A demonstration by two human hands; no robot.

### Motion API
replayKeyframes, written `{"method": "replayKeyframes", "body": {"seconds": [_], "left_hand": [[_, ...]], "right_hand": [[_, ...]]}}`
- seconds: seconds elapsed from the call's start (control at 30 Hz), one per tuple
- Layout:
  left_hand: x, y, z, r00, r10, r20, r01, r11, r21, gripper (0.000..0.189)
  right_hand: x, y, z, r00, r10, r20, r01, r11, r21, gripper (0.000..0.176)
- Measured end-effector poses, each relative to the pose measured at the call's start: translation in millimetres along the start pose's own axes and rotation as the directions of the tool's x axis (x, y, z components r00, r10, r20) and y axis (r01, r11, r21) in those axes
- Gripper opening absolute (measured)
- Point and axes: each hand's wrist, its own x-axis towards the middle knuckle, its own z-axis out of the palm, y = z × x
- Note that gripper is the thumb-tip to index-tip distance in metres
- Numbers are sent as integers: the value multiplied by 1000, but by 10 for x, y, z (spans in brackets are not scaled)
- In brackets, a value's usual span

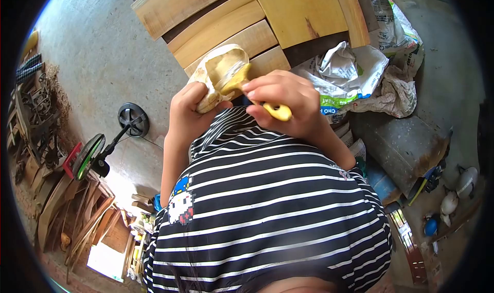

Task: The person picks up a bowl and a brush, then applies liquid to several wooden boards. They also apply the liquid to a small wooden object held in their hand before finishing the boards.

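My left hand (pixel 186 110) is closed around the side of a cream-coloured tub (pixel 206 69), tilted with its open mouth facing up. A yellowish coating smears the tub's inside and rim. In my right hand (pixel 290 97) is a paintbrush (pixel 279 111) with a yellow handle that has a hole near its end. The brush's yellow head reaches into the mouth of the tub; its bristle tips are hard to make out. Just beyond both hands lie flat wooden boards (pixel 221 22), one of them a broad square panel (pixel 301 12) of deeper yellow.
Crumpled printed sacks (pixel 360 74) lie to the right of the boards. A standing fan (pixel 88 156) with a round black base is on the concrete floor at left, near stacked wood offcuts (pixel 56 205). A large grey metal container (pixel 396 143) lies at right.
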Motion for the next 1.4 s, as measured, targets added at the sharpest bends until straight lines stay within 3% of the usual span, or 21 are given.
{"method": "replayKeyframes", "body": {"seconds": [0.07, 0.1, 0.17, 0.2, 0.27, 0.3, 0.37, 0.43, 0.53, 0.6, 0.7, 0.87, 0.9, 0.93, 1.0, 1.07, 1.13, 1.17, 1.2, 1.3, 1.4], "left_hand": [[-2, 46, 28, 1000, 10, 27, -10, 1000, 0, 41], [-13, 69, 43, 998, 22, 56, -22, 1000, 6, 41], [-39, 98, 76, 998, 15, 63, -15, 1000, 0, 41], [-49, 110, 92, 997, 13, 70, -13, 1000, -3, 41], [-92, 109, 94, 995, -5, 97, 3, 1000, 19, 39], [-120, 119, 92, 995, -7, 98, 5, 1000, 17, 39], [-173, 141, 84, 997, -33, 74, 34, 999, -14, 37], [-293, 55, 60, 997, -43, 67, 45, 999, -31, 35], [-388, 26, 74, 995, -100, 18, 101, 991, -92, 38], [-413, 13, 90, 995, -99, 14, 100, 991, -91, 39], [-420, 22, 92, 995, -94, 15, 95, 993, -70, 41], [-485, 27, 100, 995, -101, 22, 102, 993, -55, 41], [-496, 16, 113, 997, -80, 7, 80, 995, -56, 41], [-499, 9, 127, 998, -58, -10, 57, 997, -58, 40], [-492, 27, 152, 997, -78, -23, 76, 995, -71, 40], [-508, 25, 175, 994, -104, -35, 101, 991, -84, 40], [-521, -19, 178, 982, -186, -43, 180, 976, -123, 39], [-518, -13, 183, 982, -184, -48, 177, 977, -122, 39], [-516, -5, 186, 981, -186, -51, 178, 976, -129, 39], [-547, -42, 193, 983, -174, -55, 166, 978, -128, 39], [-547, -40, 200, 983, -165, -75, 154, 978, -138, 40]], "right_hand": [[-101, 176, 162, 985, 153, -74, -145, 984, 102, 22], [-148, 211, 241, 935, 354, -33, -344, 924, 170, 20], [-195, 317, 284, 840, 525, 135, -538, 838, 91, 21], [-241, 358, 273, 840, 525, 136, -538, 838, 89, 21], [-323, 425, 200, 965, 253, 70, -258, 963, 73, 18], [-349, 415, 152, 964, 256, 73, -261, 963, 73, 18], [-405, 374, 32, 824, 537, -181, -331, 715, 616, 20], [-303, 311, -276, 664, 652, -365, -359, 707, 609, 20], [-250, 654, -741, 604, 621, -500, -405, 779, 479, 21], [-359, 1056, -991, 580, 714, -393, -639, 698, 324, 23], [-384, 1261, -1203, 604, 730, -320, -659, 683, 314, 23], [-408, 1644, -2089, 684, 544, -486, -644, 764, -51, 18], [-335, 1665, -2215, 793, 384, -473, -597, 644, -479, 17], [-274, 1693, -2280, 893, 244, -378, -447, 381, -809, 16], [-155, 1772, -2037, 871, 272, -409, -488, 573, -659, 15], [-21, 1724, -1438, 937, 223, -270, -347, 698, -627, 13], [92, 1664, -792, 954, 247, -169, -292, 891, -348, 13], [202, 1454, -519, 904, 411, -115, -417, 908, -31, 13], [300, 1293, -343, 840, 542, -10, -519, 808, 280, 14], [374, 1467, -198, 851, 525, 0, -484, 785, 385, 15], [310, 1958, -878, 837, 525, -157, -463, 831, 308, 16]]}}
